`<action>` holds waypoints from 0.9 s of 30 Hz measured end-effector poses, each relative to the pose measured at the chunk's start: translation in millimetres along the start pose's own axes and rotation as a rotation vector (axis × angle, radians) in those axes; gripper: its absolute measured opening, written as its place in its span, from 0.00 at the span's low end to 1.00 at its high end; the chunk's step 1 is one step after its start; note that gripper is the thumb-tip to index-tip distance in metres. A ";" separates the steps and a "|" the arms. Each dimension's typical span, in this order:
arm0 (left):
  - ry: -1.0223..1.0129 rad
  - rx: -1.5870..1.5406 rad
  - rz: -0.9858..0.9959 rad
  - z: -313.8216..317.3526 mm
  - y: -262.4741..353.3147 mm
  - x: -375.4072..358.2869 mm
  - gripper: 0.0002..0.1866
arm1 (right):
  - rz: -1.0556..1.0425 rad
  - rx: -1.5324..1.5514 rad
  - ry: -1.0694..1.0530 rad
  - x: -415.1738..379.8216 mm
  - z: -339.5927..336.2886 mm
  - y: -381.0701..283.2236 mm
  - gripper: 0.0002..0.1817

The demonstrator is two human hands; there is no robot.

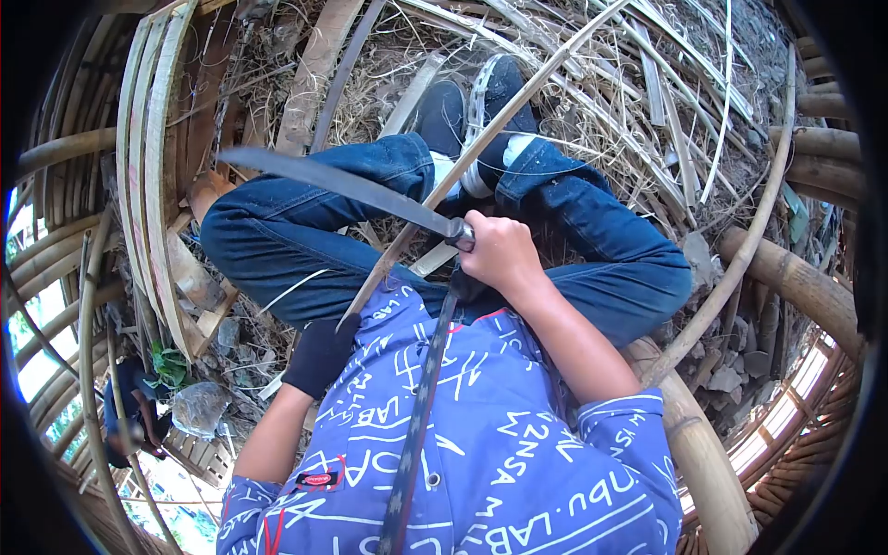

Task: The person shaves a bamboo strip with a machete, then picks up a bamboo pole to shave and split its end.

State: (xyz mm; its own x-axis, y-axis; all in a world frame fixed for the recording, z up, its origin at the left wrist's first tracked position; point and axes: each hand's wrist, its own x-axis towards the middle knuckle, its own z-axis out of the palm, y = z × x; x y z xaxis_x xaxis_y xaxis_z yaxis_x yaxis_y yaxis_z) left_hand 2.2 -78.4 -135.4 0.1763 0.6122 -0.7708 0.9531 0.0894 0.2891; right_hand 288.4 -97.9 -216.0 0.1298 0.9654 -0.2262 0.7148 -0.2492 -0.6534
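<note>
My right hand is bare and wrapped round the handle of a machete. The long blade points to the left and crosses a bamboo strip above my lap. My left hand, in a black glove, is closed on the strip's lower end, close to my shirt. From there the strip runs diagonally up and to the right, past my shoes. A dark strap hangs down the front of my shirt.
Long split bamboo slats stand at the left. Shavings and loose strips cover the ground ahead. Thick bamboo poles lie at the right near stones. A clear plastic bag and a partly seen person are at lower left.
</note>
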 end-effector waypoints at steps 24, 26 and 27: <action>-0.039 -0.067 0.011 -7.6 10.2 -1.9 0.29 | 0.162 0.013 0.244 44.2 -40.6 62.3 0.09; -0.009 0.001 0.040 -6.3 9.6 -1.4 0.27 | 0.081 -0.180 0.147 35.1 -33.7 56.5 0.08; -0.044 0.000 0.089 -2.0 0.0 0.7 0.24 | 0.080 -0.307 0.082 35.8 -32.0 61.7 0.09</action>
State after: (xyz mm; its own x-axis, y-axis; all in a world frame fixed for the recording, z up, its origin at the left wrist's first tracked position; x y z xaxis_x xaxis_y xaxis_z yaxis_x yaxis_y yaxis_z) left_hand 1.9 -76.3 -134.8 0.2705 0.5829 -0.7662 0.9333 0.0364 0.3572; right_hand 359.1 -76.3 -241.3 0.2399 0.9497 -0.2015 0.8723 -0.3019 -0.3845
